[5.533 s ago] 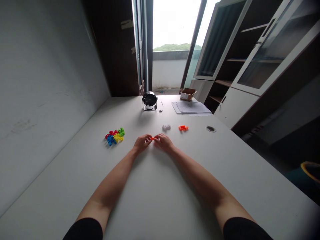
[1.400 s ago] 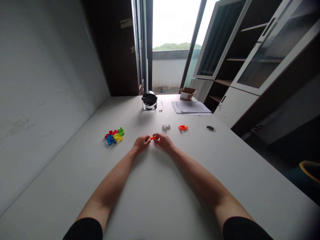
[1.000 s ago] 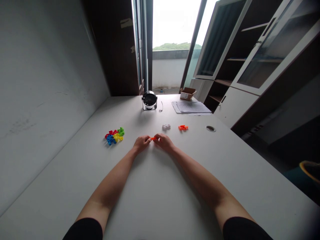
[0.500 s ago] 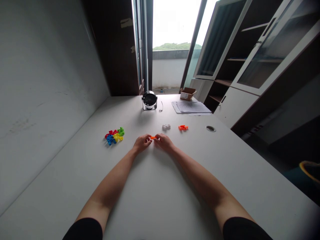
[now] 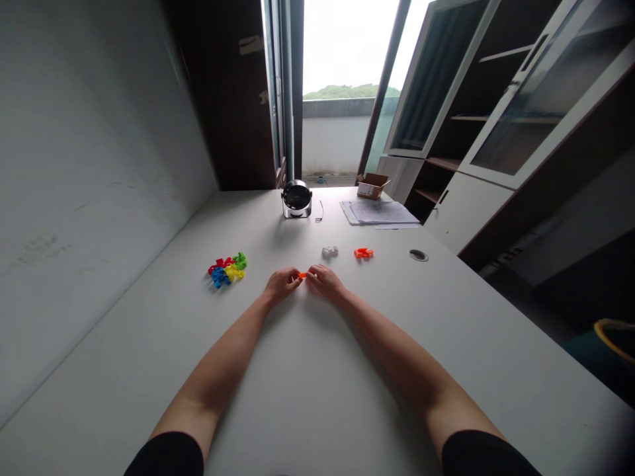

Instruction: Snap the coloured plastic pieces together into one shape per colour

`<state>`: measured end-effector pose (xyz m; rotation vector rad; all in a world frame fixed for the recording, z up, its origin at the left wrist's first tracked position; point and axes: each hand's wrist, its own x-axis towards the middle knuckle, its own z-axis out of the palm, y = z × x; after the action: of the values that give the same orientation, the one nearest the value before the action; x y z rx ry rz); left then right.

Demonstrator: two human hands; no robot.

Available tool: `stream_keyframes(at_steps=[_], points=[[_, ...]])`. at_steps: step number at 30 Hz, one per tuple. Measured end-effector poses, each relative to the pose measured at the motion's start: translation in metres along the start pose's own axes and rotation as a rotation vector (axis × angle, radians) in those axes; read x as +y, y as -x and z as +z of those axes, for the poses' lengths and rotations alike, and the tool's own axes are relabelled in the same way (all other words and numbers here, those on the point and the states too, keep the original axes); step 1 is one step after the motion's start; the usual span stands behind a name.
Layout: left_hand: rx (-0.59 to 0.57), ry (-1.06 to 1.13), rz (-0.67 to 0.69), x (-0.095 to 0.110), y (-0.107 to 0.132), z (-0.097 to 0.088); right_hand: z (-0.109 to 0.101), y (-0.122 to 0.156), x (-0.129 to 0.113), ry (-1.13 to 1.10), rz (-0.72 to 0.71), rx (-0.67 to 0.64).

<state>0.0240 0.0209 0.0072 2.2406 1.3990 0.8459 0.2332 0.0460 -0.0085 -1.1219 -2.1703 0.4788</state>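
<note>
Both hands meet at the middle of the white table [image 5: 307, 396]. My left hand [image 5: 280, 284] and my right hand [image 5: 323, 282] pinch a small orange plastic piece [image 5: 302, 274] between their fingertips, one at each end. Most of the piece is hidden by the fingers. A second orange piece [image 5: 363, 252] lies beyond my right hand, with a small white piece [image 5: 329, 252] to its left. A heap of red, blue, yellow and green pieces [image 5: 227, 269] lies to the left of my left hand.
At the table's far end stand a round black and silver device [image 5: 296, 199], a stack of papers [image 5: 380, 213] and a small cardboard box [image 5: 372, 186]. A cable hole [image 5: 419, 255] sits near the right edge. A wall runs along the left, cabinets along the right.
The hands have stayed together on the orange piece; only the fingers have shifted slightly. Nothing else on the table has moved.
</note>
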Motion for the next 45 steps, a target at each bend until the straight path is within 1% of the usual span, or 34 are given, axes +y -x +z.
stream_keyframes(at_steps=[5,11,17,25,30,36,41,45], points=[[-0.003,0.026,-0.015,0.003,0.0,-0.001,0.001,0.0,0.002,-0.005,-0.009,0.002],[-0.015,0.018,-0.073,0.009,0.0,-0.004,0.001,-0.001,0.003,-0.002,-0.006,0.002],[-0.008,0.003,-0.04,0.01,0.001,-0.005,0.001,-0.001,0.002,-0.008,-0.015,0.0],[-0.013,-0.04,-0.04,0.011,0.001,-0.006,-0.002,0.001,-0.003,-0.033,-0.012,0.02],[-0.008,-0.075,-0.074,0.011,0.001,-0.006,-0.002,0.002,-0.006,-0.038,0.015,0.028],[0.012,-0.096,-0.108,0.011,0.0,-0.005,0.0,0.004,-0.004,-0.055,0.046,0.081],[0.006,-0.1,-0.12,0.011,0.0,-0.006,0.001,0.005,-0.003,-0.078,0.037,0.093],[0.005,-0.104,-0.101,0.009,-0.001,-0.006,0.001,0.004,-0.002,-0.09,0.021,0.095]])
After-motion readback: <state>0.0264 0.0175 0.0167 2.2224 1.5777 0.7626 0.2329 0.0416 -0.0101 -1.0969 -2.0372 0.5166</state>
